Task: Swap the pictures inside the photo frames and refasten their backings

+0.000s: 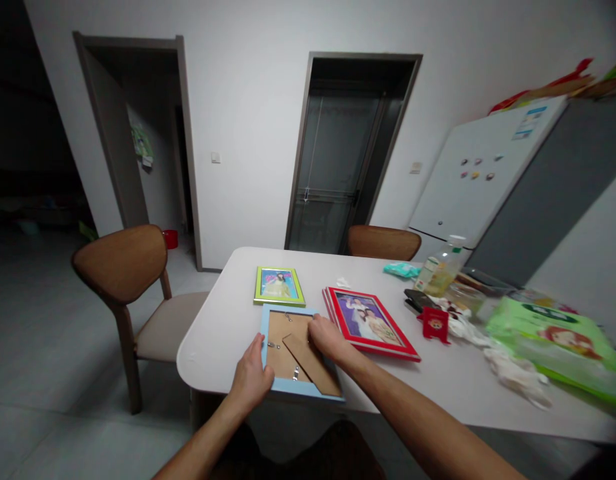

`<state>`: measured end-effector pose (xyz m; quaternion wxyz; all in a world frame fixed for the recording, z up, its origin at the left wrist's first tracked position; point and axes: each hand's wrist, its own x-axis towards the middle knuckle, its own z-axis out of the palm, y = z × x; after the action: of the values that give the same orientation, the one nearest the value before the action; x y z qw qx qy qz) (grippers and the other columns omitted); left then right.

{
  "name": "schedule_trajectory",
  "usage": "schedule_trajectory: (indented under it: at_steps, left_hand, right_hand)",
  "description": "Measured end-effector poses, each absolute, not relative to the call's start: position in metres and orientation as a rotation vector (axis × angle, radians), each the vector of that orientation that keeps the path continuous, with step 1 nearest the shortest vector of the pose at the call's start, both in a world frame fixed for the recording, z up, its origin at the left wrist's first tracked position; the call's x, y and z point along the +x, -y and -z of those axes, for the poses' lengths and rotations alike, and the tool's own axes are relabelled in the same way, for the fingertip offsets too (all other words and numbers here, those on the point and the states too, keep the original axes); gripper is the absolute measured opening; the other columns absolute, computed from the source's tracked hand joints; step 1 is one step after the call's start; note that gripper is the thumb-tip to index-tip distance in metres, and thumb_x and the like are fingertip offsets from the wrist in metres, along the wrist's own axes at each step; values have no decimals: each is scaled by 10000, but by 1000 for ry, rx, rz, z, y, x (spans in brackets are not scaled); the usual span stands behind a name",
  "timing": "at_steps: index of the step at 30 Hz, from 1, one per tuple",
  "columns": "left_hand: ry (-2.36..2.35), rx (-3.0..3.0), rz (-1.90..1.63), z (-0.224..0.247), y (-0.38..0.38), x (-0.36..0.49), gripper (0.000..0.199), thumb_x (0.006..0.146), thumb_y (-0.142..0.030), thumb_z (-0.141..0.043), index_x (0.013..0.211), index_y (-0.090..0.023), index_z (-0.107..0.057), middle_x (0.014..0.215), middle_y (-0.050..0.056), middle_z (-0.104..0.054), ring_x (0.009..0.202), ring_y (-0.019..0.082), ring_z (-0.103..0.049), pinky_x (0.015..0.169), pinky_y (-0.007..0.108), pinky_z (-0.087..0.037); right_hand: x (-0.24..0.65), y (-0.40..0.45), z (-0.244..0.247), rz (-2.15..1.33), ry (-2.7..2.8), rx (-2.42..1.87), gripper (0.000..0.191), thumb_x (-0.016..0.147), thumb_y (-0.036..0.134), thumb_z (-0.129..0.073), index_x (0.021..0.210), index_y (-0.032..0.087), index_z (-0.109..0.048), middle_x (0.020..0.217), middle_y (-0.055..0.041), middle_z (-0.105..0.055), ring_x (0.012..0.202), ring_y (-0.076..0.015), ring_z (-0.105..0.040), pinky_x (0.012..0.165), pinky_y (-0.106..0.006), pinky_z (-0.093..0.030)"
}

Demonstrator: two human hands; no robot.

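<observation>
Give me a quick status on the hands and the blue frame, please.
Left hand on blue frame edge; right hand on its backing. Frame face-down. Red frames close beside.

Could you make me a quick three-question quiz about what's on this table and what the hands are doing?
1. True or false: the blue frame lies face down, its cardboard back showing.
2. Which frame lies farthest from the person? A) red frame B) green frame C) blue frame
3. Where does each hand rest on the blue frame?

Key
1. True.
2. B.
3. The left hand grips its left edge; the right hand presses on the backing near the upper right, by the stand flap.
</observation>
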<state>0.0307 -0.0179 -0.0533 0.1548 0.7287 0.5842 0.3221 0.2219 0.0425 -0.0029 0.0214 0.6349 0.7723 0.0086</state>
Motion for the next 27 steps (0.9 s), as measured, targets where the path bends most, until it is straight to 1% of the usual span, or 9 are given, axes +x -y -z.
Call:
schedule_trajectory:
  at_steps: [2, 5, 8, 11, 15, 18, 21, 24, 27]
  left_hand:
    - [-1700, 2085, -939, 55, 17, 32, 600, 628, -75, -404, 1217, 13, -333, 1237, 186, -446, 1149, 217, -414, 978, 295, -320]
    - [-1728, 2098, -950, 59, 16, 34, 592, 639, -64, -388, 1220, 31, -321, 1249, 202, -425, 1160, 230, -396, 988, 315, -306]
    - [-1730, 2133, -948, 62, 14, 37, 587, 649, -54, -374, 1227, 28, -313, 1267, 199, -404, 1180, 227, -368, 1000, 319, -288]
    - [-1728, 2165, -932, 64, 13, 38, 581, 640, -33, -357, 1218, 19, -332, 1268, 195, -405, 1184, 225, -362, 1005, 329, -281]
    - [-1719, 2192, -934, 65, 13, 38, 588, 623, -23, -359, 1209, 30, -347, 1263, 203, -407, 1183, 237, -361, 1007, 336, -277]
    - [-1711, 2193, -955, 65, 14, 38, 594, 619, -26, -368, 1208, 47, -343, 1251, 218, -414, 1172, 248, -374, 997, 342, -297]
    - [-1707, 2182, -983, 67, 14, 38, 585, 625, -33, -369, 1206, 36, -349, 1250, 215, -416, 1173, 247, -373, 993, 352, -303]
    - [-1703, 2168, -1009, 70, 14, 38, 585, 633, -42, -371, 1216, -4, -346, 1263, 192, -409, 1183, 235, -361, 994, 358, -300]
    - [-1699, 2164, -1025, 72, 12, 39, 587, 632, -43, -374, 1218, -32, -347, 1263, 175, -414, 1180, 233, -364, 991, 366, -303]
  right_hand:
    - [216, -37, 2, -61, -2489, 1977, 300, 804, 100, -324, 875, 71, -614, 923, -173, -573, 855, -210, -545, 731, -281, -376]
    - [195, -29, 4, -79, -2679, 1921, 267, 816, 210, -371, 857, 126, -621, 932, -120, -580, 919, -200, -501, 791, -270, -342]
    - [167, -24, 14, -8, -2812, 1850, 243, 792, 278, -428, 788, 156, -639, 856, -75, -598, 865, -171, -506, 767, -237, -342]
    - [149, -25, 24, 57, -2845, 1877, 258, 785, 233, -420, 722, 130, -647, 780, -91, -601, 794, -172, -513, 727, -247, -349]
    - [147, -30, 23, 126, -2866, 1912, 287, 794, 186, -377, 764, 97, -648, 791, -125, -605, 786, -184, -517, 714, -266, -354]
    - [162, -29, 12, 245, -2931, 1762, 287, 793, 180, -375, 830, 124, -654, 798, -100, -619, 773, -163, -536, 706, -243, -370]
    - [185, -21, 3, 398, -2977, 1506, 233, 699, 171, -503, 868, 197, -662, 932, -58, -611, 869, -158, -536, 770, -231, -369]
    - [204, -12, 1, 571, -2953, 1305, 339, 579, 122, -583, 889, 233, -664, 1153, -60, -500, 1060, -209, -447, 876, -281, -324]
    - [209, -3, 5, 665, -2975, 1310, 296, 609, 132, -564, 864, 232, -672, 1180, -66, -469, 1093, -212, -416, 913, -308, -294]
